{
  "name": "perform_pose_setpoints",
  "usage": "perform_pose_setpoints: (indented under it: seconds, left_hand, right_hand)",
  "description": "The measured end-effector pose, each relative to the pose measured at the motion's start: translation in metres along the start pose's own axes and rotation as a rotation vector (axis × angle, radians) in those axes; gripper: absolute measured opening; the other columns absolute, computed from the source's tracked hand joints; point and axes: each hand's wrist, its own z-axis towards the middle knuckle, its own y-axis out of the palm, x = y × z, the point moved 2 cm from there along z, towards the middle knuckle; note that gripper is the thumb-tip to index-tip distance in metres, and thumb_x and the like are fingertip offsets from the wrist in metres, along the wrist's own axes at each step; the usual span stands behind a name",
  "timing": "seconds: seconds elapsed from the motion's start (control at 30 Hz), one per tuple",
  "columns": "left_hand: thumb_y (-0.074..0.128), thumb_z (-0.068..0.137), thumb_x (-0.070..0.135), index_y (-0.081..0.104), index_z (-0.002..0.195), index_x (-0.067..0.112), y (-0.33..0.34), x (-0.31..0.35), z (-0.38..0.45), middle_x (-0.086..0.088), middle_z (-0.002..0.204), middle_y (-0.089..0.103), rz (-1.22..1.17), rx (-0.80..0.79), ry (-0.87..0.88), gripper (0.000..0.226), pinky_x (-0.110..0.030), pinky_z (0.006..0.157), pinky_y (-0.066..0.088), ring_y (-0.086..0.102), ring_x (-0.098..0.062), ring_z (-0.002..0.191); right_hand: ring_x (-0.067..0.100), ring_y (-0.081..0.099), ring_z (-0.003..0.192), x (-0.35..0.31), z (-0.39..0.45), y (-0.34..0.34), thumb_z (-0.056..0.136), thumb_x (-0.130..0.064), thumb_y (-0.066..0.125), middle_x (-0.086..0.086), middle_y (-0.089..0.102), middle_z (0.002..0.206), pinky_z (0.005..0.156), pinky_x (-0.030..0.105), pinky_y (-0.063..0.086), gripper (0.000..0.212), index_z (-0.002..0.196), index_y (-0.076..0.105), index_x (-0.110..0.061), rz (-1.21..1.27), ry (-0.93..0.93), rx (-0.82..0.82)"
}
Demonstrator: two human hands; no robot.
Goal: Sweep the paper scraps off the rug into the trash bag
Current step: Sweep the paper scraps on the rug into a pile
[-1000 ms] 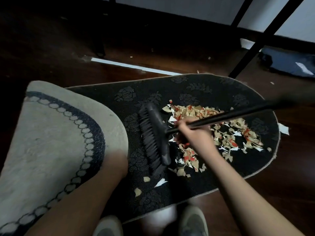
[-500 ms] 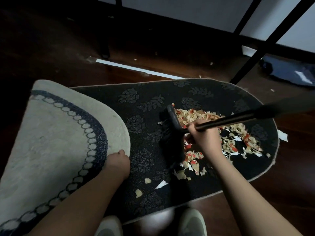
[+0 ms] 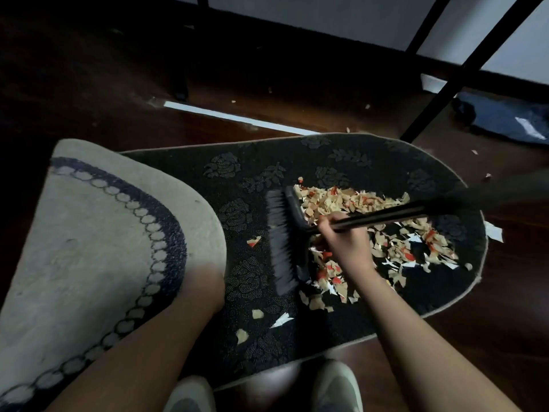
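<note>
Paper scraps (image 3: 368, 233) heaped on rug (image 3: 297, 173) | right grip (image 3: 341, 242) clamped on broom (image 3: 285, 242) | left grip (image 3: 205, 281) unclear

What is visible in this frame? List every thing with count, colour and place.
rug: one, black floral underside, cream top folded back at left
paper scraps: many, tan, red and white, piled right of the broom head; a few loose near the front edge
broom: one, black, head on the rug
floor: dark wood
bag: one, dark blue, far right on the floor
frame legs: black, top right
shoes: two, grey, bottom
left hand: holds the folded rug
right hand: grips the broom handle
</note>
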Motion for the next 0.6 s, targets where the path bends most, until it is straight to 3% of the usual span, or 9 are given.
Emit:
perform_pose_setpoints:
  seconds: [0.1, 0.17, 0.27, 0.37, 0.47, 0.53, 0.6]
  left_hand:
    - [0.045, 0.096, 0.026, 0.046, 0.134, 0.012, 0.0, 0.0, 0.0, -0.009, 0.133, 0.042, -0.011, 0.008, 0.003, 0.04, -0.033, 0.098, 0.041, 0.049, -0.024, 0.122]
    - [0.045, 0.096, 0.027, 0.046, 0.134, 0.012, -0.002, -0.001, 0.0, -0.009, 0.132, 0.042, -0.011, 0.016, 0.001, 0.04, -0.033, 0.097, 0.042, 0.049, -0.024, 0.121]
    - [0.045, 0.097, 0.029, 0.046, 0.135, 0.012, -0.003, 0.0, 0.0, -0.008, 0.133, 0.042, 0.002, 0.025, 0.003, 0.041, -0.033, 0.096, 0.042, 0.05, -0.023, 0.121]
    - [0.044, 0.098, 0.029, 0.045, 0.135, 0.012, -0.004, 0.0, 0.0, -0.009, 0.133, 0.042, 0.012, 0.022, 0.007, 0.041, -0.033, 0.096, 0.042, 0.05, -0.024, 0.121]
    - [0.043, 0.099, 0.028, 0.044, 0.136, 0.011, -0.003, 0.0, 0.0, -0.01, 0.134, 0.041, 0.03, 0.016, 0.006, 0.041, -0.032, 0.096, 0.041, 0.049, -0.024, 0.122]
    - [0.044, 0.098, 0.028, 0.044, 0.136, 0.011, -0.002, 0.0, 0.0, -0.009, 0.134, 0.041, 0.027, 0.013, 0.007, 0.041, -0.032, 0.097, 0.041, 0.048, -0.024, 0.122]
    - [0.045, 0.097, 0.028, 0.045, 0.135, 0.011, -0.001, 0.0, 0.0, -0.009, 0.133, 0.041, 0.02, 0.008, 0.006, 0.041, -0.032, 0.097, 0.041, 0.049, -0.024, 0.122]
  right_hand:
    - [-0.003, 0.058, 0.046, 0.003, -0.005, -0.025, 0.097, -0.014, 0.052, -0.002, 0.06, 0.064, 0.041, 0.012, 0.043, 0.024, 0.074, 0.056, -0.02, -0.047, -0.026, 0.053]
    - [0.001, 0.063, 0.052, -0.005, -0.009, -0.039, 0.096, -0.013, 0.053, 0.002, 0.065, 0.066, 0.047, 0.022, 0.052, 0.021, 0.077, 0.058, -0.019, -0.07, -0.082, 0.103]
    - [-0.003, 0.064, 0.055, -0.019, -0.013, -0.041, 0.097, -0.019, 0.054, -0.003, 0.068, 0.067, 0.046, 0.013, 0.047, 0.021, 0.078, 0.059, -0.029, 0.095, -0.032, 0.095]
    - [0.01, 0.071, 0.068, -0.036, -0.012, -0.013, 0.096, -0.028, 0.055, 0.002, 0.073, 0.072, 0.056, 0.024, 0.051, 0.017, 0.081, 0.063, -0.028, 0.137, 0.001, -0.008]
    - [0.022, 0.071, 0.07, -0.039, -0.017, 0.027, 0.095, -0.023, 0.057, 0.011, 0.073, 0.076, 0.073, 0.041, 0.059, 0.02, 0.076, 0.062, -0.024, 0.184, 0.043, -0.153]
    - [0.02, 0.07, 0.075, -0.027, -0.017, 0.039, 0.094, -0.027, 0.057, 0.007, 0.072, 0.078, 0.079, 0.043, 0.058, 0.018, 0.077, 0.063, -0.023, 0.101, 0.016, -0.177]
    - [0.019, 0.07, 0.077, -0.012, -0.012, 0.034, 0.092, -0.031, 0.058, 0.003, 0.072, 0.082, 0.074, 0.041, 0.058, 0.015, 0.08, 0.064, -0.025, 0.1, 0.053, -0.138]
